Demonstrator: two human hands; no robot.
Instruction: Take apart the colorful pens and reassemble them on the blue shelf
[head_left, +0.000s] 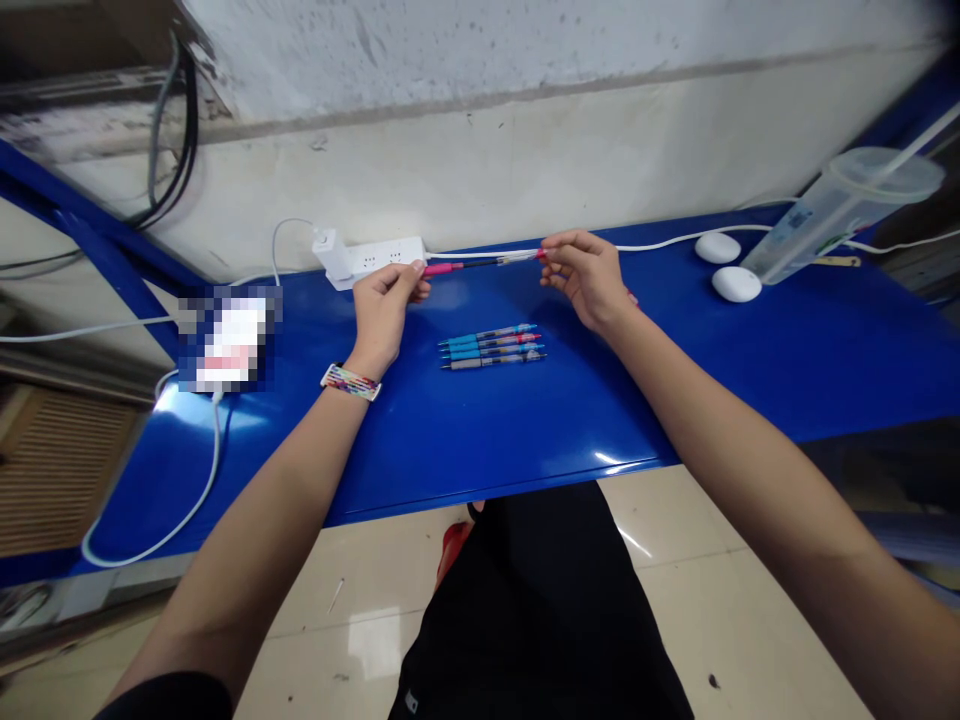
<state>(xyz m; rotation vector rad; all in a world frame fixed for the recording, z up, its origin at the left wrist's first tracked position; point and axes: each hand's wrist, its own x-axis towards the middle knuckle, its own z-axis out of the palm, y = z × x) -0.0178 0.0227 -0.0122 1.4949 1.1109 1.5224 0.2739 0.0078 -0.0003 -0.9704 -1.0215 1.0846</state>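
My left hand (384, 308) pinches the left end of a pink pen (445, 269), held level above the blue table. Its pink grip points right, and a thin dark length joins it to a clear section. My right hand (586, 277) closes its thumb and fingers on the pen's pink right end. Whether the pen is in separate parts is too small to tell. Below, between my hands, several pens lie side by side on the table: blue-gripped ones (469, 344) and a grey-gripped one (466, 364). A woven multicoloured band (351, 381) circles my left wrist.
A white power strip (386, 254) with a charger (331, 254) stands against the wall. A blurred-out phone-like device (232, 345) with a cable is at left. Two white rounded objects (736, 284) and a clear plastic container (814, 220) are at right. The blue table's (487, 450) front edge is near my legs.
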